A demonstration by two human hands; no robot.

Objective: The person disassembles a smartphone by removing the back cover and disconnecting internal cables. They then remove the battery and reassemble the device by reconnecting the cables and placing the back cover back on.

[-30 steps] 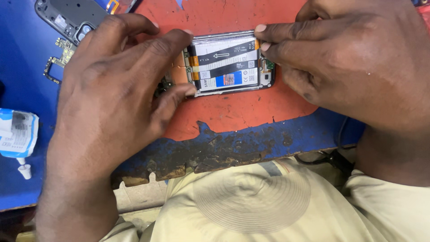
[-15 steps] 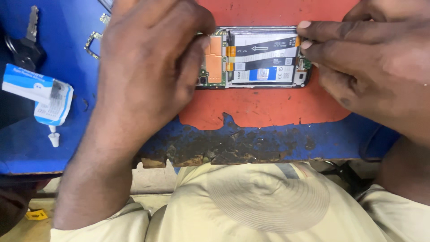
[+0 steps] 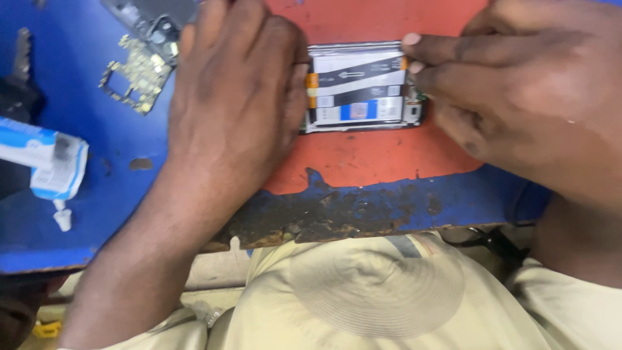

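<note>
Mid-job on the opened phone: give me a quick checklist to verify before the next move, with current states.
1. Opened phone flat on the red mat: ok.
2. Left hand steadying the phone's left end: ok.
3. Right hand fingertips on its right edge: ok.
4. Battery seated in the frame: cannot tell.
5. Metal frame part lying apart from the phone: ok.
6. Glue tube capped: cannot tell.
</note>
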